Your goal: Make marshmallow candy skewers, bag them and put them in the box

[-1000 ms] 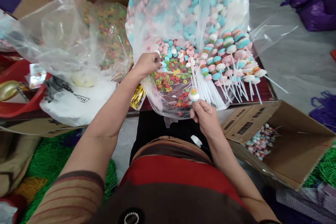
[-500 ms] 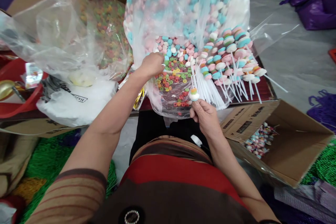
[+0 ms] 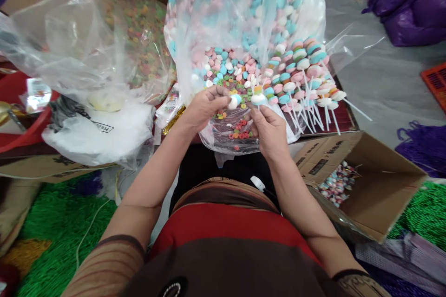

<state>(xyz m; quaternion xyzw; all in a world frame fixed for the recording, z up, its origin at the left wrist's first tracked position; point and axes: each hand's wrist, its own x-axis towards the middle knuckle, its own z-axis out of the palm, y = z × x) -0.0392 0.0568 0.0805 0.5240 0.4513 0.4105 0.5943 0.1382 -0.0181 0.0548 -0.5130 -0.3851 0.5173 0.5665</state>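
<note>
My left hand is closed, with a white and blue marshmallow candy pinched at its fingertips. Just to the right, my right hand grips a lollipop stick that its fingers mostly hide. At the top of that stick sit a white and blue candy and an orange cereal ring. The two hands are a short gap apart. Beneath them, loose cereal rings lie on clear plastic. Behind these is a heap of pink, white and blue candies at the mouth of a big bag.
Finished candy skewers are piled on the right of the table. An open carton with wrapped candies stands below it. A bag of cereal rings, a white plastic bag and a red basin occupy the left.
My left hand has come back from the candy heap toward my right hand, now with a candy in its fingers. The right hand has moved slightly forward with its stick.
</note>
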